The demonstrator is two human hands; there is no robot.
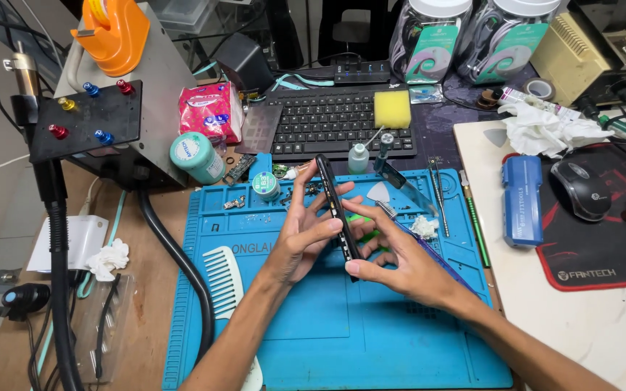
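Both hands, left hand and right hand, grip a slim black, seemingly glossy phone edge-on above the blue rubbery mat.

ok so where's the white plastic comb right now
In the head view the white plastic comb lies at the left edge of the blue silicone work mat, beside the black hose and just left of the person's left forearm.

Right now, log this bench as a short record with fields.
left hand: left hand grips the phone, fingers on its edge
right hand: right hand supports the phone's lower end
phone: dark, held on edge above the mat
surface: blue mat on a wooden bench
near the hands: white comb, tweezers, small bottle
behind: black keyboard, yellow sponge
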